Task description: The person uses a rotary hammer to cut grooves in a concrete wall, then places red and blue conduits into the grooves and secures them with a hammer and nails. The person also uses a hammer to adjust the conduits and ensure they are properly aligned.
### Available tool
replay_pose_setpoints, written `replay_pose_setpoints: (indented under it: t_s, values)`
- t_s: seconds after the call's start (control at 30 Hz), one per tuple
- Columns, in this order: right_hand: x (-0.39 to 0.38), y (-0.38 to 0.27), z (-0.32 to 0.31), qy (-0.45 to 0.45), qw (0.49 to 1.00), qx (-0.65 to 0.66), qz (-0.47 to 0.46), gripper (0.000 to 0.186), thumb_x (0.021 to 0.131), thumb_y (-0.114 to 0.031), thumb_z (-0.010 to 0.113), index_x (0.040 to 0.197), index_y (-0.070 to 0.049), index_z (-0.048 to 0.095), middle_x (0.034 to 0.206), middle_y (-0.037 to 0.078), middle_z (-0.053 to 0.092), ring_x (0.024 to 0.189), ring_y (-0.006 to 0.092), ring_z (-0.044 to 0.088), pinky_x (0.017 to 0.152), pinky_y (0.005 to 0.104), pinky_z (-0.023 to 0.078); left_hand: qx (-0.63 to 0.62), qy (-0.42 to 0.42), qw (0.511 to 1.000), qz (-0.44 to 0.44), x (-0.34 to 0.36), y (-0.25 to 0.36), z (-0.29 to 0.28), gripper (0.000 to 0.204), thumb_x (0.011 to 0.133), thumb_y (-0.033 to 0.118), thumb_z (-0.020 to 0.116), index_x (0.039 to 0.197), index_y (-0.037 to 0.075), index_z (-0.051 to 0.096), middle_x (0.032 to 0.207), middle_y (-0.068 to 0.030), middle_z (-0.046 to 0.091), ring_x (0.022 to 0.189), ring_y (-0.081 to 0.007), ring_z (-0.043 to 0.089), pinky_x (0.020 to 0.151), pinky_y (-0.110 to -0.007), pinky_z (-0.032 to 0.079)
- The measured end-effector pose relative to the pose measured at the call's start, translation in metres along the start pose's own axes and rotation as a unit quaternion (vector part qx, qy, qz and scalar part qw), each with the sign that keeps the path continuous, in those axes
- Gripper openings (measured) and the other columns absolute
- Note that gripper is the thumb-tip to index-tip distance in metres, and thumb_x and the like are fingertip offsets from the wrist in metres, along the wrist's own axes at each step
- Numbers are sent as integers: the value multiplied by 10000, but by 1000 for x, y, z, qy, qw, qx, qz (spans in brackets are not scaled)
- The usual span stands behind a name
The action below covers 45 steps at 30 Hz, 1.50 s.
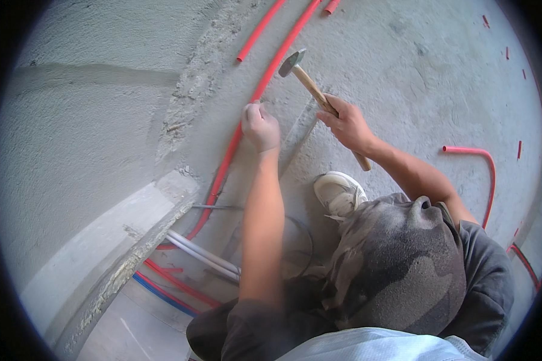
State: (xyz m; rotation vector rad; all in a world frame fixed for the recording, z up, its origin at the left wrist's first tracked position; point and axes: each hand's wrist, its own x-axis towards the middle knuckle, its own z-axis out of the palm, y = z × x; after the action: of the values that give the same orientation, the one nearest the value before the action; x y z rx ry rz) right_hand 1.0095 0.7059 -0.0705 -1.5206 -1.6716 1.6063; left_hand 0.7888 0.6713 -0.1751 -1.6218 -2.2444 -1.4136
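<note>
A hammer with a wooden handle and a grey metal head is gripped in my right hand. Its head is raised up and left of that hand, and the handle's end sticks out below my palm. My left hand is closed, fingers pinched together against a long red pipe on the concrete floor. Whatever those fingers hold is too small or hidden to make out. Along the wall's foot the pipe runs, bending left near the wall's end. The hammer head and my left hand are apart.
A shorter red pipe lies beside the long one. White pipes and a blue pipe pass by the wall's broken edge. At right lies a bent red pipe. My shoe stands below the hammer.
</note>
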Motion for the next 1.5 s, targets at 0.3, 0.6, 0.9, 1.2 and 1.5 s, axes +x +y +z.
replay_pose_setpoints:
  t_s: [0.3,0.6,0.9,1.2,1.5]
  values:
    - [-3,9,0,-2,1000,-18,6,228,1005,-193,687,1050,14,604,732,102,529,688,187,505,656,407,460,26,3,1000,-1,-4,1,5,132,869,-78,664,977,-8,636,983,-195,665,911,-414,667,810,-483,569]
    - [-8,3,0,-32,997,-73,2,249,998,-191,694,1111,19,621,766,149,591,698,224,567,671,414,491,100,44,992,69,5,14,3,199,852,-88,705,1037,-19,678,1051,-174,679,1015,-391,658,854,-481,560]
    - [-7,-26,16,-55,960,-172,-212,509,1019,-166,660,1485,-18,521,974,275,705,874,459,703,758,482,562,-61,33,989,-129,11,6,2,494,855,-31,752,1312,20,573,1120,-193,696,1069,-384,689,899,-475,568]
    - [13,-10,28,-77,922,-288,-246,549,1029,-152,619,1542,-44,457,1066,308,708,905,494,714,773,540,584,-74,18,981,-179,9,5,-1,469,865,-10,730,1317,4,607,1167,-179,706,1111,-401,667,969,-487,530]
    - [25,17,31,-78,902,-356,-230,612,1004,-99,666,1576,-88,449,1033,277,720,873,473,718,755,502,594,125,-34,990,-48,0,-17,-22,280,854,103,752,1123,35,715,1015,-102,665,988,-326,634,893,-465,498]
